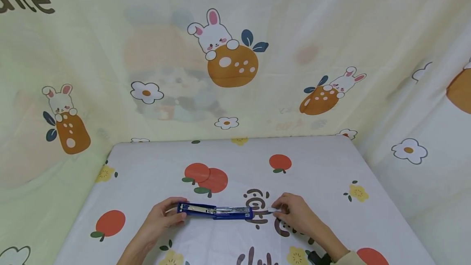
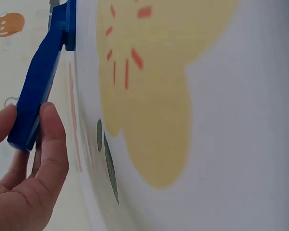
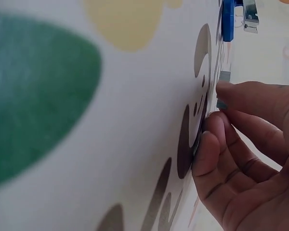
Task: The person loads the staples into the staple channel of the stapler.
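A blue stapler (image 1: 232, 213) lies folded out nearly flat on the table, its metal magazine facing up. My left hand (image 1: 162, 218) pinches the stapler's left arm at its end between thumb and fingers; in the left wrist view that blue arm (image 2: 36, 91) slants up from the fingertips to the hinge. Just right of the stapler's other end, my right hand (image 1: 296, 214) pinches a small strip of staples (image 3: 224, 77), greyish and partly hidden by the fingertips. A short gap separates the strip from the stapler. Near the top of the right wrist view, the stapler's blue base (image 3: 228, 21) shows.
A white tablecloth (image 1: 147, 167) printed with fruit, flowers and lettering covers the table. Behind it and at both sides hangs a pale curtain (image 1: 276, 105) with rabbit prints. A black object (image 1: 319, 258) is by the right wrist.
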Tool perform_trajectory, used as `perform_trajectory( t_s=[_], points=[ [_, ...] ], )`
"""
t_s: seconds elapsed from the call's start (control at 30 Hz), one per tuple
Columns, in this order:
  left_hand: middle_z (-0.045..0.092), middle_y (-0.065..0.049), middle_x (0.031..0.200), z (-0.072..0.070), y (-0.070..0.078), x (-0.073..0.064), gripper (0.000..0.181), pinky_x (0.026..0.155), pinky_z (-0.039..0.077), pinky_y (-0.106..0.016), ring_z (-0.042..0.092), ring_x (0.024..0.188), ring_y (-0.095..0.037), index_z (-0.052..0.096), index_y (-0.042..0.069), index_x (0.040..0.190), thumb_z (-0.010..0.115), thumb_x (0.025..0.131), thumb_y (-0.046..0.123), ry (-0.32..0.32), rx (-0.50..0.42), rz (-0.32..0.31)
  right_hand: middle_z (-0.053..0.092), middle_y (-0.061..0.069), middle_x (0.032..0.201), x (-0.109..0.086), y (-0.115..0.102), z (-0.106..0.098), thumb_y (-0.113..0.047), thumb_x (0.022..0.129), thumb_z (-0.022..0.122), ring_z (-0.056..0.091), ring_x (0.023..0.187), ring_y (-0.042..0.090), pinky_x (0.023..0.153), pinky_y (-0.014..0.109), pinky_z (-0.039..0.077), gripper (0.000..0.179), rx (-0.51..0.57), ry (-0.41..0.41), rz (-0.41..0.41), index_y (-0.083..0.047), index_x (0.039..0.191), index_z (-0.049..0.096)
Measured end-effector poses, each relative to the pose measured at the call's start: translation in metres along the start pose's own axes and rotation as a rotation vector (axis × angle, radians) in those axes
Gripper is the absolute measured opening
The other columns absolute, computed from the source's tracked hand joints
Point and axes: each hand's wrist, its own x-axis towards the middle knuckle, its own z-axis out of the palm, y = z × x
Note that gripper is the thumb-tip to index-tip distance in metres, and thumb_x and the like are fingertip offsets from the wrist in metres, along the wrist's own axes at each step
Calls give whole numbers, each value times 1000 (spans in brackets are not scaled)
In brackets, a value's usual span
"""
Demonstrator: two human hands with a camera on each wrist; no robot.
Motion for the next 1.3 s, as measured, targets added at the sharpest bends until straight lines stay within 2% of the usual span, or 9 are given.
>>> perform_trajectory(
  t_s=[0.53,0.97,1.3],
  points=[
    [55,-28,150,-6,0,-2,53,89,66,-32,73,110,-23,58,-2,144,77,95,5,-24,-6,18,70,-6,87,0,-4,-6,-14,90,84,55,74,1,60,19,49,14,38,4,33,-12,103,79],
    [54,-29,150,-8,-4,-1,55,89,66,-33,73,109,-22,57,-2,145,77,96,6,-38,-6,14,67,-8,86,1,-7,-7,-12,91,82,55,75,1,66,19,54,15,54,35,-17,-11,105,78],
    [55,-29,150,-8,-5,0,52,88,66,-33,73,106,-22,58,-1,144,77,95,4,-19,-5,0,68,-10,88,3,-11,-1,-13,91,83,57,77,1,71,18,57,18,70,76,-56,-12,108,78]
  ],
)
